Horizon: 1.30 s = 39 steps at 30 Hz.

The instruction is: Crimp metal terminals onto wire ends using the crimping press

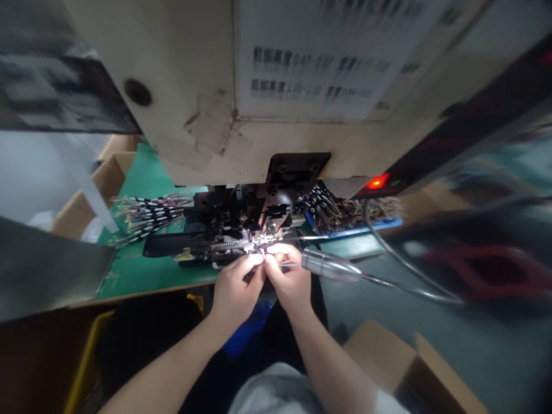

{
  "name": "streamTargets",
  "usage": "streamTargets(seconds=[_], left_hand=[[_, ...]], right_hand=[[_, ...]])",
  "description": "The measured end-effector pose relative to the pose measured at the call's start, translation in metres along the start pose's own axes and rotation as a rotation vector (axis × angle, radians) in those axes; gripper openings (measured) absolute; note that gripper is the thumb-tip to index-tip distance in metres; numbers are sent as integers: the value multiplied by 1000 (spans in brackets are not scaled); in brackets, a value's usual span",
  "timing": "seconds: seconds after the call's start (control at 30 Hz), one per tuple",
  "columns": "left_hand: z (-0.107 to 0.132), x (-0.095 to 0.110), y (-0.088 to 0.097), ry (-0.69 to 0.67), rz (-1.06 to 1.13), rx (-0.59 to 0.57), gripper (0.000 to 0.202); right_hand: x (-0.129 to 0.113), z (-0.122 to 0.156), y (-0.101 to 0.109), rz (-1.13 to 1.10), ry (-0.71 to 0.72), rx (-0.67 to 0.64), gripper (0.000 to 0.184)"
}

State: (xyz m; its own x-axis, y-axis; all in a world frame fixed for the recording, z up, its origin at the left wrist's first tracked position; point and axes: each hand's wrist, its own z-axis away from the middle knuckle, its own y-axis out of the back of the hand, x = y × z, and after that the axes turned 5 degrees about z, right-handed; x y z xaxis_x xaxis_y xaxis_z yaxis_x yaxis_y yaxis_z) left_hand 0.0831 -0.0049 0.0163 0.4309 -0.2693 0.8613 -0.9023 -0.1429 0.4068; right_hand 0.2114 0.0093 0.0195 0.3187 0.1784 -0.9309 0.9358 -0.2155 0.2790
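Fine wire (287, 265), light and limp (best held close to its end, where it bends least), appears pinched between the nearly shut fingertips of the left grip (238, 290) and right grip (288, 280). It sits at 12 o'clock from the wrists, at the crimping press (172, 132), above the tabletop (150, 276).

This was a factory wire-harness workstation, a small production bench rather than a home or office. A benchtop terminal crimping press (194, 86) with a cream housing filled the view, a printed label (310, 63) on its front and a red indicator light (377, 181) glowing to its right. Around the press lay the trade's clutter: a green bench mat (146, 276) beneath it, bundled wires (149, 215) to its left, more wires on a blue tray (357, 227) to its right, and a gooseneck lamp (330, 264) just before it. Cardboard boxes (114, 178) stood beyond the bench — plain factory stock.
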Motion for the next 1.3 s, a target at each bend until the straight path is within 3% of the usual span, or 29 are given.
streamTargets(seconds=[0.27,0.63,0.87,1.03,1.3], left_hand=[[-1,3,2,-45,-17,12,16],[-2,3,2,-47,-33,26,18],[-2,4,2,-12,-24,3,17],[-1,2,1,-30,-24,-16,18],[-2,5,2,102,126,-70,17]], right_hand=[[3,0,-2,0,-13,-9,22],[4,-3,-2,-27,21,-27,20],[1,1,-4,-32,-20,24,15],[2,0,-4,-37,-51,-11,19],[-4,-1,-3,-59,-47,8,10]])
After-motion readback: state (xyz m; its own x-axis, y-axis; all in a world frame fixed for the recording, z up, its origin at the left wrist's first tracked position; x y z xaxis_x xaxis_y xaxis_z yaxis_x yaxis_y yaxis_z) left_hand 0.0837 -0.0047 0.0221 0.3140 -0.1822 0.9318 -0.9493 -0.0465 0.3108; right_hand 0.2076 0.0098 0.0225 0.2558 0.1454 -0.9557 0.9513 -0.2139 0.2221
